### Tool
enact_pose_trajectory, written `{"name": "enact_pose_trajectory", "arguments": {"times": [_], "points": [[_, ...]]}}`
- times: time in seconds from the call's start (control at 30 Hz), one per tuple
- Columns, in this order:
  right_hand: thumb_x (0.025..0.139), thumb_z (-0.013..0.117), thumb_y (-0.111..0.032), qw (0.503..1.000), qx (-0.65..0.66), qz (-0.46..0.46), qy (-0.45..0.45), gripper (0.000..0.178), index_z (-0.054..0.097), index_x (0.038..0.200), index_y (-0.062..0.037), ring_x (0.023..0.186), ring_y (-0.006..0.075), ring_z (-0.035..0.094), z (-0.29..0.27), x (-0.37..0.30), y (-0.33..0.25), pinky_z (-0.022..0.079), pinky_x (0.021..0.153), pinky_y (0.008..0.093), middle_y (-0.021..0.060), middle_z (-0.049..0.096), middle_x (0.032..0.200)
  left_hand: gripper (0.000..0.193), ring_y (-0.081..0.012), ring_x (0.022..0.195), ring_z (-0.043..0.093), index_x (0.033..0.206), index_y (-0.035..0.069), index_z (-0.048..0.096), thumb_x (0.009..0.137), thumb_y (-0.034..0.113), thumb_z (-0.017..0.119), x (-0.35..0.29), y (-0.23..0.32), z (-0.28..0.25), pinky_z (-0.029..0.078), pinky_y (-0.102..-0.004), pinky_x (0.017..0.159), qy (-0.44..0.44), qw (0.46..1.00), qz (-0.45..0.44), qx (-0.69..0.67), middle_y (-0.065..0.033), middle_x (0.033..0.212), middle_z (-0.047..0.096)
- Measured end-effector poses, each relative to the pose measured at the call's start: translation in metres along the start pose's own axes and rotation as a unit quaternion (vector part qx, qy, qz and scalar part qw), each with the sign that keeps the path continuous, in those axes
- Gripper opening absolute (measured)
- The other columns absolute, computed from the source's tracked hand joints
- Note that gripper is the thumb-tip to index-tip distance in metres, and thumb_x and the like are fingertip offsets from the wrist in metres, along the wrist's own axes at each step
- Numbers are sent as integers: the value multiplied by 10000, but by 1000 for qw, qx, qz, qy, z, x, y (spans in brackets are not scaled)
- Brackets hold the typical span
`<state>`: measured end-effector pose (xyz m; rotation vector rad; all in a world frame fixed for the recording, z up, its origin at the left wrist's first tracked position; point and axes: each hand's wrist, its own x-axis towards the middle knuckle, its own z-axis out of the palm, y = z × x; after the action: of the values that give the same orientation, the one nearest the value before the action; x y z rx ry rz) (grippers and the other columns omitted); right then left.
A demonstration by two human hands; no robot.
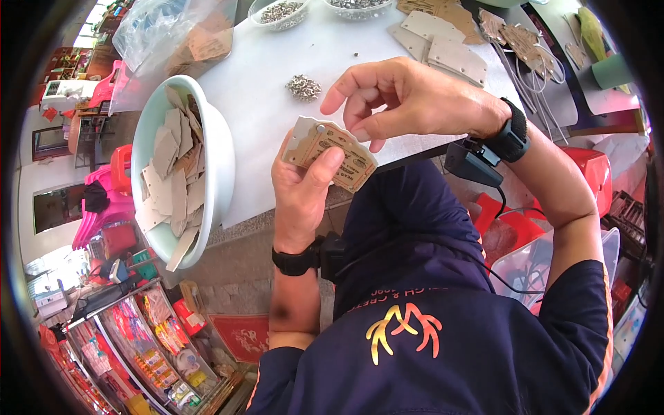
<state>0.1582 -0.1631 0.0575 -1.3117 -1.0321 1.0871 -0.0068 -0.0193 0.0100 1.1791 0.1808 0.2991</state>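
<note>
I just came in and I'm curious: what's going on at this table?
A person holds a printed card in the left hand. The right hand is at the card's edge, fingers bent; I can't tell whether it grips anything. Beyond, a pile of metal bits lies on the table. To the left, a basin holds loose cards.

Across the desk (256,131), a lane is left between the basin (221,166) and the pile of metal bits (303,88). The far side is obstructed by 2 tubs (287,24) and stacked cards (456,59), the near edge by the left hand (301,197) and its held card (354,168); right of the pile, passage is barred by the right hand (398,100).
</note>
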Motion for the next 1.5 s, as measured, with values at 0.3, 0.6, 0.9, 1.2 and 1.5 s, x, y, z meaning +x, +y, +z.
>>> {"name": "enact_pose_trajectory", "arguments": {"times": [0.3,0.6,0.9,1.2,1.5], "points": [[884,627,-50,997,-28,-29,69,318,572,1189,23,766,94,631,9,-3,7,556,698,239,47,662,885,255,-120,919,621,1141,4,557,902,57,630,0,-4,1,507,-276,825,22,999,26,-19,-74,1027,648],[834,657,-44,979,-94,-133,121,345,585,1168,2,826,125,646,14,0,23,558,693,275,56,664,862,244,-110,931,619,1133,12,557,908,65,635,2,-5,8,517,-269,819,64,994,80,26,-73,1028,651],[813,649,-2,950,-192,-180,167,409,570,1209,-66,794,170,659,21,3,25,571,721,302,53,649,837,249,-100,924,611,1133,17,554,915,94,646,3,-11,8,512,-264,823,82,993,84,13,-59,1030,642],[814,646,26,943,-198,-187,191,402,565,1200,-54,777,181,658,27,3,25,565,728,316,53,644,794,274,-107,961,582,1179,15,554,913,43,614,2,-12,8,462,-292,871,84,992,91,18,-53,1066,629],[862,643,-15,967,-39,-117,223,347,556,1198,-10,784,117,626,34,7,37,521,749,275,50,657,823,277,-112,966,589,1152,-8,549,916,96,649,7,-13,17,480,-275,861,132,983,121,45,-72,1066,633]]}}
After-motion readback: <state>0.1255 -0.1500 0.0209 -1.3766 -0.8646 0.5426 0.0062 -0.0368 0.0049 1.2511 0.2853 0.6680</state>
